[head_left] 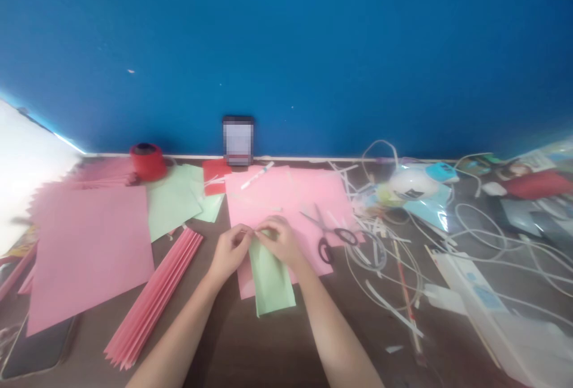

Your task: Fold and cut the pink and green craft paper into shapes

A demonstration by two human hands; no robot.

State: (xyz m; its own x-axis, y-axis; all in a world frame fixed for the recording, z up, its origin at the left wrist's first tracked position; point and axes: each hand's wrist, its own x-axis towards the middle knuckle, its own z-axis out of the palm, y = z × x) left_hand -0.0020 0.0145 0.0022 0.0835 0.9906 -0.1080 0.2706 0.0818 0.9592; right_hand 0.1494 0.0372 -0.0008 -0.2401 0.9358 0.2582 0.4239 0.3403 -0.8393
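Observation:
A light green strip of folded paper (272,283) hangs toward me from between my hands. My left hand (230,252) is closed, its thumb and finger pinched at the strip's far left corner. My right hand (278,240) pinches the same far end, the fingertips of both hands almost meeting. The fingers hide that end of the paper. Under and beyond them lie pink sheets (264,192). Black-handled scissors (329,231) lie spread on the pink paper, just right of my right hand.
A pleated pink paper fan (154,298) and a large pink sheet (92,251) lie left, near green sheets (172,206) and a red tape roll (148,162). A phone (239,142) leans on the blue wall. Cables (416,268), paper scraps and a white box (474,292) crowd the right.

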